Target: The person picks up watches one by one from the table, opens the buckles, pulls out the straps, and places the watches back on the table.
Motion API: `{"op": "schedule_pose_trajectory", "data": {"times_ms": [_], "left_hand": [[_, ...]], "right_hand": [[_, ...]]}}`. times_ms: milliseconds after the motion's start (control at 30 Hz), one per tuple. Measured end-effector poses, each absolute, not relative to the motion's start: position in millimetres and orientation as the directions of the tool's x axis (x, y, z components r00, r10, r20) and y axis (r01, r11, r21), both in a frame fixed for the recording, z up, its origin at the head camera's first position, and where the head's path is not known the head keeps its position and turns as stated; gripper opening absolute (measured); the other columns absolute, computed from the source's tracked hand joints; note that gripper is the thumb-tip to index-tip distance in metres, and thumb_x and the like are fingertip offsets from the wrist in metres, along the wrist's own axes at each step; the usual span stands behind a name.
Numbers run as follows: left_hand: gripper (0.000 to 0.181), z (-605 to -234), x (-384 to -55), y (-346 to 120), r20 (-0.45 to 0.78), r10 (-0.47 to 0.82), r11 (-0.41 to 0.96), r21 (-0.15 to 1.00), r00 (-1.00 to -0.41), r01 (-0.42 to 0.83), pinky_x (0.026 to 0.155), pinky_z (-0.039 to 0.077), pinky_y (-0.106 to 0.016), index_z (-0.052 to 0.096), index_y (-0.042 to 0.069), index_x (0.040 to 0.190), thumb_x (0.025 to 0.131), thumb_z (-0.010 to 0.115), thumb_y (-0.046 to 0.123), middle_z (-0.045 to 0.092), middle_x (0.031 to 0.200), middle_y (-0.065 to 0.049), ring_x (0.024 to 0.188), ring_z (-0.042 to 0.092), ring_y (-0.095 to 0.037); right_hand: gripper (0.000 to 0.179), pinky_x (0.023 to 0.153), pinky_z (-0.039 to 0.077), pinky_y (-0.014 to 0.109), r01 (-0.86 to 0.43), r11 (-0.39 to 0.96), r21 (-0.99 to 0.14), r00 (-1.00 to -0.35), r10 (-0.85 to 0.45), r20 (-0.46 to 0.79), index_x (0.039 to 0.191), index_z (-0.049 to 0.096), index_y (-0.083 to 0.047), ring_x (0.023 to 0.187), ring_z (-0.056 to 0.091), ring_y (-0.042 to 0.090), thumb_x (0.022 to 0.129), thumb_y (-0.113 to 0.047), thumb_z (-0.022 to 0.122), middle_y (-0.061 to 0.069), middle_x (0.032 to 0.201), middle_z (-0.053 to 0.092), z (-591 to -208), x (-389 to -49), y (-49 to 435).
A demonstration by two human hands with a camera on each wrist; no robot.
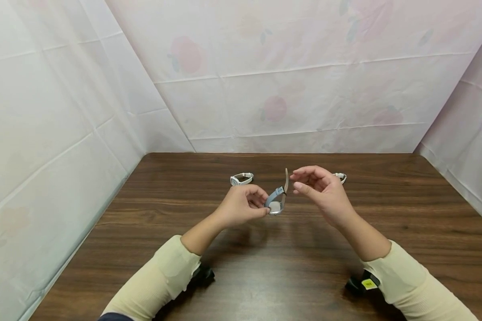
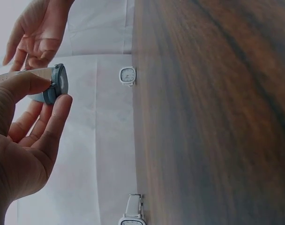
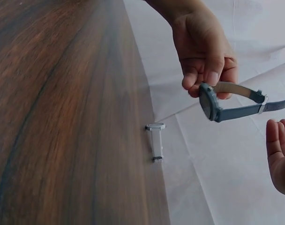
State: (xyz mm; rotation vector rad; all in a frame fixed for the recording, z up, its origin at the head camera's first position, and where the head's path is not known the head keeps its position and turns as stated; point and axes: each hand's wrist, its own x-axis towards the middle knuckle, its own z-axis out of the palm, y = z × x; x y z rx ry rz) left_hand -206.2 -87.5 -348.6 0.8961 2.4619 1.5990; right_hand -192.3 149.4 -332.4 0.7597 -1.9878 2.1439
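Observation:
A blue wristwatch (image 1: 275,207) with a beige strap lining is held above the table. My left hand (image 1: 241,206) pinches it by the case between thumb and fingers. Its strap forms a loop, and the strap's free end (image 1: 287,176) points upward past the metal buckle (image 3: 263,104). Just right of that end, my right hand (image 1: 325,192) hovers with fingers loosely bent and nothing in them. In the right wrist view a small gap shows between the right fingertips (image 3: 272,127) and the strap.
On the dark wooden table (image 1: 164,263), a white wristwatch (image 1: 241,179) lies behind my left hand. Another white watch (image 1: 340,177) is partly hidden behind my right hand. White patterned cloth (image 1: 265,89) hangs at the table's back and sides.

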Motion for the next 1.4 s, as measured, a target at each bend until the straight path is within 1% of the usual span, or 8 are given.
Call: {"op": "schedule_pose_trajectory", "data": {"times_ms": [200,300,467,633,800,1000,1133,1400], "left_hand": [[0.018,-349.5,-206.6,-88.2,0.239,0.494,0.232,0.890,-0.836,0.391,0.066,0.059,-0.028,0.067,-0.004,0.092,0.077,0.076,-0.006,0.070,0.081,-0.013,0.072,0.067,-0.014],[0.019,-349.3,-205.8,-88.2,0.234,0.485,0.209,0.904,-0.843,0.372,0.068,0.059,-0.029,0.066,-0.005,0.093,0.077,0.076,-0.007,0.070,0.082,-0.013,0.072,0.067,-0.014],[0.020,-349.3,-204.7,-87.8,0.220,0.458,0.168,0.930,-0.861,0.327,0.067,0.059,-0.029,0.066,-0.006,0.094,0.077,0.075,-0.007,0.070,0.081,-0.011,0.072,0.066,-0.013],[0.019,-347.5,-204.0,-87.8,0.211,0.437,0.157,0.939,-0.875,0.305,0.066,0.058,-0.027,0.067,-0.004,0.095,0.078,0.076,-0.004,0.069,0.082,-0.007,0.073,0.066,-0.013],[0.021,-346.1,-203.2,-87.6,0.204,0.432,0.126,0.951,-0.879,0.283,0.065,0.057,-0.025,0.067,-0.005,0.096,0.079,0.077,-0.002,0.069,0.083,-0.007,0.073,0.066,-0.013],[0.022,-347.1,-202.3,-86.7,0.190,0.438,0.102,0.960,-0.878,0.259,0.065,0.055,-0.025,0.066,-0.006,0.096,0.079,0.078,-0.001,0.070,0.082,-0.008,0.074,0.066,-0.013],[0.023,-347.4,-202.5,-85.0,0.175,0.444,0.092,0.967,-0.879,0.239,0.066,0.055,-0.026,0.066,-0.007,0.097,0.079,0.078,0.000,0.070,0.083,-0.007,0.074,0.066,-0.013],[0.025,-345.7,-205.5,-84.0,0.205,0.483,0.072,0.960,-0.852,0.271,0.076,0.058,-0.030,0.065,-0.009,0.099,0.078,0.078,-0.004,0.070,0.088,-0.011,0.080,0.066,-0.014]], "right_hand": [[0.027,0.083,0.055,0.027,-0.445,-0.028,-0.895,-0.851,-0.299,0.433,0.113,0.057,0.011,0.099,0.065,0.019,0.088,0.009,0.066,0.023,0.109,0.062,-340.9,-192.1,149.4],[0.028,0.084,0.056,0.029,-0.455,-0.014,-0.890,-0.842,-0.319,0.435,0.113,0.057,0.010,0.099,0.067,0.019,0.087,0.009,0.067,0.025,0.109,0.062,-343.7,-190.6,147.8],[0.030,0.084,0.056,0.031,-0.476,-0.026,-0.879,-0.824,-0.337,0.456,0.113,0.057,0.011,0.098,0.067,0.018,0.085,0.011,0.068,0.021,0.109,0.064,-346.1,-189.8,144.6],[0.034,0.085,0.056,0.033,-0.486,-0.041,-0.873,-0.815,-0.341,0.470,0.115,0.058,0.012,0.099,0.067,0.019,0.083,0.013,0.069,0.025,0.110,0.064,-349.6,-189.8,141.2],[0.035,0.083,0.057,0.032,-0.506,-0.001,-0.862,-0.817,-0.319,0.480,0.117,0.061,0.009,0.099,0.067,0.019,0.083,0.012,0.070,0.026,0.111,0.064,-351.4,-188.1,138.9],[0.028,0.076,0.058,0.028,-0.530,0.087,-0.844,-0.825,-0.285,0.488,0.113,0.067,0.005,0.092,0.068,0.017,0.086,0.005,0.071,0.017,0.104,0.069,-350.7,-186.5,137.8],[0.026,0.074,0.058,0.028,-0.542,0.098,-0.835,-0.822,-0.271,0.501,0.111,0.069,0.005,0.090,0.069,0.018,0.085,0.005,0.071,0.011,0.101,0.070,-349.5,-185.9,137.5],[0.024,0.071,0.058,0.026,-0.558,0.099,-0.824,-0.813,-0.262,0.520,0.109,0.070,0.004,0.087,0.069,0.017,0.085,0.005,0.072,0.018,0.100,0.069,-349.7,-183.4,137.9]]}}
